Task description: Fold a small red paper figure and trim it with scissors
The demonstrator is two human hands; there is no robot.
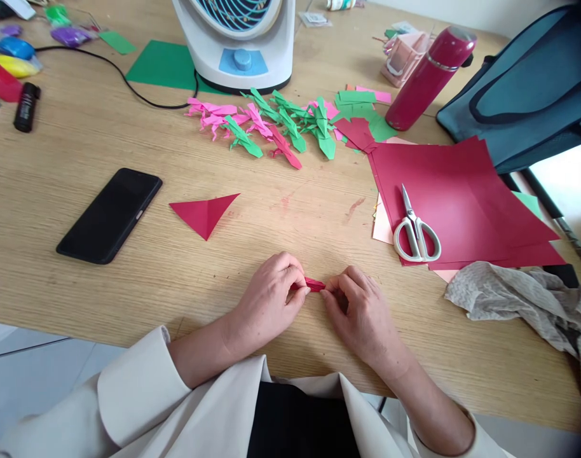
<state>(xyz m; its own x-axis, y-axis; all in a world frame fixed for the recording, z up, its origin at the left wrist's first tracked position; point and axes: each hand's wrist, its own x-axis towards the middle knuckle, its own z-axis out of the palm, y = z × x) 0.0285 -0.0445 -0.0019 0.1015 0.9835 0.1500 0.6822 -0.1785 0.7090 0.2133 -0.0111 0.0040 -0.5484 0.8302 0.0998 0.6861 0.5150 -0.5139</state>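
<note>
A small, narrow piece of folded red paper (314, 285) lies between my two hands near the table's front edge. My left hand (276, 289) is closed, pinching its left end between thumb and fingers. At the other end, my right hand (360, 308) pinches the paper with thumb and forefinger. Both ends are partly hidden by my fingers. Ahead and to the left rests a folded red paper triangle (206, 213) with a crease down its middle. Beyond my hands lies a group of folded paper figures (285, 121) in green, pink and red.
White-handled scissors (417, 238) lie on red paper sheets (462, 191) at the right. A grey cloth (519, 299) hangs over the front edge. A black phone (110, 215) lies left. Behind stand a white fan (243, 57), a red flask (428, 79) and a blue bag (524, 89).
</note>
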